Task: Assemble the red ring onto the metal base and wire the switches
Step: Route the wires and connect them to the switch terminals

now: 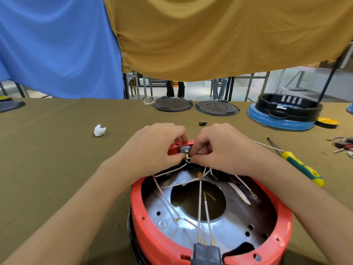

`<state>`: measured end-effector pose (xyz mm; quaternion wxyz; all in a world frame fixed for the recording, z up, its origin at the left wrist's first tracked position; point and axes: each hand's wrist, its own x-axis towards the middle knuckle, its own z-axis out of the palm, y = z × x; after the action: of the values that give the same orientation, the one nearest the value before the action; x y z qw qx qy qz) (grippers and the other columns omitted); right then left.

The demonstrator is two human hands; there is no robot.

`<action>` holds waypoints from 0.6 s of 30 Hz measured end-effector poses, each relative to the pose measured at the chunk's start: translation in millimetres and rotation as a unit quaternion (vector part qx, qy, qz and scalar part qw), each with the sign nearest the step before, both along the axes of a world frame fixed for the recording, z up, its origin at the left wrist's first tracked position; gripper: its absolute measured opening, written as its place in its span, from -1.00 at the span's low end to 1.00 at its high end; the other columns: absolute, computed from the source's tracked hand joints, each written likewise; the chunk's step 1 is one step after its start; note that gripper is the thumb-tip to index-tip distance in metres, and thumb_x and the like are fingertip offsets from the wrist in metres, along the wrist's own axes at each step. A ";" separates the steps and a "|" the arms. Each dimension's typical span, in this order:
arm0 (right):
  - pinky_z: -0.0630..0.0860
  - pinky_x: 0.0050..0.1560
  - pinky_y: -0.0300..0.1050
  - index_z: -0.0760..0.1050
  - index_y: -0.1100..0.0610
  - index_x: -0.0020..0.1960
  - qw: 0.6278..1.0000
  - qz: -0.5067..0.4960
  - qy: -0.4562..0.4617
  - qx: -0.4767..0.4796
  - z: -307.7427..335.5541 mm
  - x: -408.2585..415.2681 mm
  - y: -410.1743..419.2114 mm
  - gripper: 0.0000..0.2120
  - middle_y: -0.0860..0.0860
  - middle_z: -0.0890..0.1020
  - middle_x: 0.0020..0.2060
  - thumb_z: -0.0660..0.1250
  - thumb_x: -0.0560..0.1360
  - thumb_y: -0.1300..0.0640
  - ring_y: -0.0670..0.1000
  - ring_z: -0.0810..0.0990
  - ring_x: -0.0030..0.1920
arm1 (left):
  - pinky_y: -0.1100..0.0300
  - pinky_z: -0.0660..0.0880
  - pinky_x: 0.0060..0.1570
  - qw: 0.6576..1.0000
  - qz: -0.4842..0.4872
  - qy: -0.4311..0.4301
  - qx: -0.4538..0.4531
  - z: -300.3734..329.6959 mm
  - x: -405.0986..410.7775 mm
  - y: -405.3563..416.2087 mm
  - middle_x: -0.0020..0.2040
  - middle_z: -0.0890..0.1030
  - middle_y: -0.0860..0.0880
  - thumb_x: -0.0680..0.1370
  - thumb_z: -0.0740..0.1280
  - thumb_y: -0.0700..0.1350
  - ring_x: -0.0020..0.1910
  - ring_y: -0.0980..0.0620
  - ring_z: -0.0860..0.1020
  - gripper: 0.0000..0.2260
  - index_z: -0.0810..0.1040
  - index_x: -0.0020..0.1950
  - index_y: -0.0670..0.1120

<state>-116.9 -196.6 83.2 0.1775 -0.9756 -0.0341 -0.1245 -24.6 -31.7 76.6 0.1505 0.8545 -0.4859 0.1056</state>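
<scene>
The red ring (282, 224) sits on the shiny metal base (191, 222) in front of me. Several white wires (199, 203) with brass terminals cross the base's opening. A grey switch (184, 149) is set in the far side of the ring. My left hand (152, 150) holds the ring at the switch, thumb and fingers curled around it. My right hand (219, 150) pinches a white wire with a brass terminal right at the switch. A dark connector block (207, 253) with three wires sits at the ring's near edge.
A green and yellow screwdriver (298, 165) lies to the right. A crumpled white scrap (99, 130) lies left. At the far edge stand two dark round plates (172, 105), a black ring on a blue base (286, 111) and a yellow lid (326, 122). Small metal parts (343, 146) lie far right.
</scene>
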 end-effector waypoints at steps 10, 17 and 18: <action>0.37 -0.43 -0.41 0.66 -0.03 -0.26 0.999 -0.023 0.015 0.033 21.0 -12.5 -23.9 -0.89 -0.19 0.59 -0.52 0.48 0.44 0.09 -0.23 0.52 -0.48 | 0.17 0.46 0.11 0.994 -0.093 0.060 -0.011 -2.4 2.2 0.9 0.20 0.41 0.15 0.48 0.47 -0.06 0.10 0.15 0.49 -0.80 0.55 0.05 0.13; 0.36 -0.41 -0.42 0.70 -0.03 -0.19 0.999 -0.035 0.006 -0.039 14.2 -10.5 -12.9 -0.92 -0.15 0.51 -0.50 0.49 0.43 -0.02 -0.28 0.48 -0.41 | 0.20 0.43 0.12 0.992 -0.114 0.047 0.006 -4.7 7.1 -3.2 0.22 0.46 0.12 0.53 0.45 -0.04 0.06 0.21 0.46 -0.92 0.65 -0.02 0.14; 0.35 -0.42 -0.41 0.70 -0.04 -0.17 0.998 -0.037 0.008 -0.052 13.2 -10.4 -11.5 -0.90 -0.14 0.49 -0.47 0.49 0.43 -0.05 -0.28 0.48 -0.40 | 0.17 0.44 0.13 0.992 -0.115 0.045 0.006 -4.4 7.1 -4.4 0.20 0.47 0.12 0.53 0.45 -0.05 0.07 0.18 0.47 -0.93 0.66 -0.02 0.13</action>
<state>-127.3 -208.1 96.4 0.1223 -0.9850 -0.0031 -0.1215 -17.5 -36.1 72.2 0.1779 0.7977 -0.5744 0.0457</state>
